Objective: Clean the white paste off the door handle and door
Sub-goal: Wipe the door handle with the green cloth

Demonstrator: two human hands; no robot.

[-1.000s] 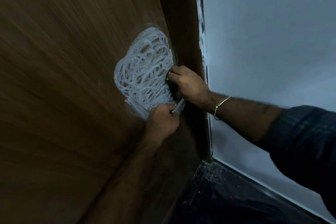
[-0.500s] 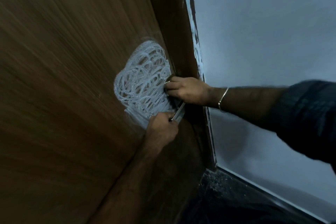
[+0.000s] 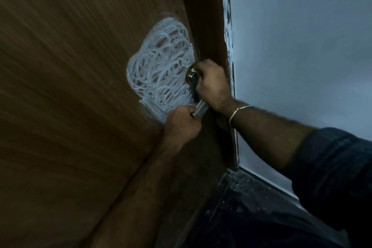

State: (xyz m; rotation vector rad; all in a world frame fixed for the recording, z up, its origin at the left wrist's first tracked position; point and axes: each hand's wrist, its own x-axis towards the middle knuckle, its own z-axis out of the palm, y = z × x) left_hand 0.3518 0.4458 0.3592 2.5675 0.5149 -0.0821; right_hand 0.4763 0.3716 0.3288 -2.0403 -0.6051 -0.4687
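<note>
The swirled white paste patch [image 3: 161, 70] lies on the brown wooden door [image 3: 70, 106], left of the metal lever door handle [image 3: 192, 78], with the pale wall [image 3: 302, 46] at right.

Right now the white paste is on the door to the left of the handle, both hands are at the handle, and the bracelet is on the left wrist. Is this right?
Not quite: the head view shows the bracelet on the right wrist. The rest holds: the white paste is on the door left of the handle, with the left hand and right hand at it.
</note>
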